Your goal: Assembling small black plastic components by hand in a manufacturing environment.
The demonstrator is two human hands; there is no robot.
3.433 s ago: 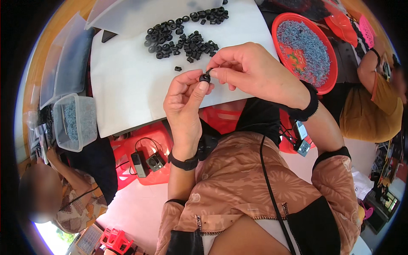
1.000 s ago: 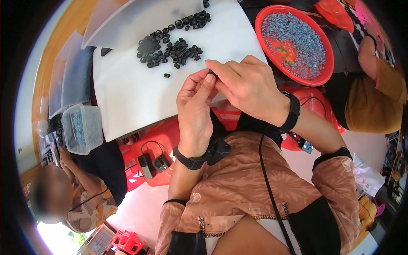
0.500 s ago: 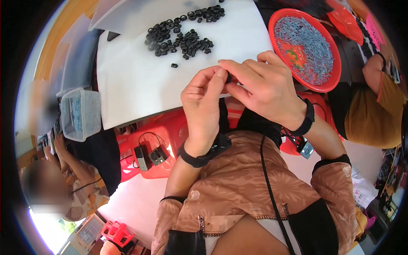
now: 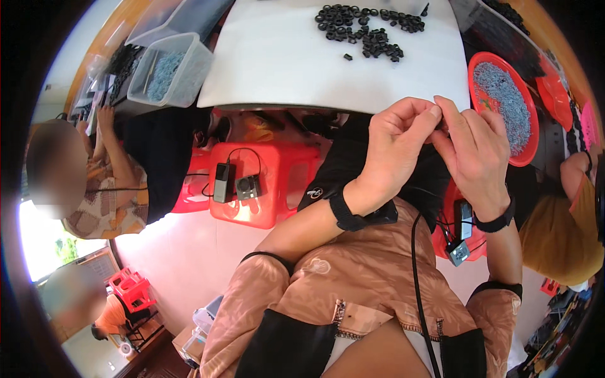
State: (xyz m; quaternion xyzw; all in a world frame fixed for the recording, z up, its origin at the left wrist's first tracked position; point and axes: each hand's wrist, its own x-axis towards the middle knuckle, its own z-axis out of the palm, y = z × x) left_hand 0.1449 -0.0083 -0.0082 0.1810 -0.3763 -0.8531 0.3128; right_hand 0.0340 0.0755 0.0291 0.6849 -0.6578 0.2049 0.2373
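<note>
My left hand (image 4: 394, 142) and my right hand (image 4: 474, 151) meet at the fingertips near the front right corner of the white table. Between them they pinch a small black piece (image 4: 439, 126), mostly hidden by the fingers, so I cannot tell its exact shape. Farther back on the table lies a loose pile of black rings (image 4: 334, 25). Several smaller black pieces (image 4: 381, 45) are heaped just in front of the rings, and one lone piece (image 4: 348, 57) sits apart to their left.
The white table (image 4: 277, 69) has a red basin (image 4: 534, 135) of small grey-blue parts at its right. A clear plastic box (image 4: 142, 91) with similar parts stands left. Red stools (image 4: 268, 211) with small devices are below. Co-workers (image 4: 116, 183) sit at both sides.
The whole view has swung to the left, so table, basin and hands appear farther right. My fingertips stay together around the small black piece.
</note>
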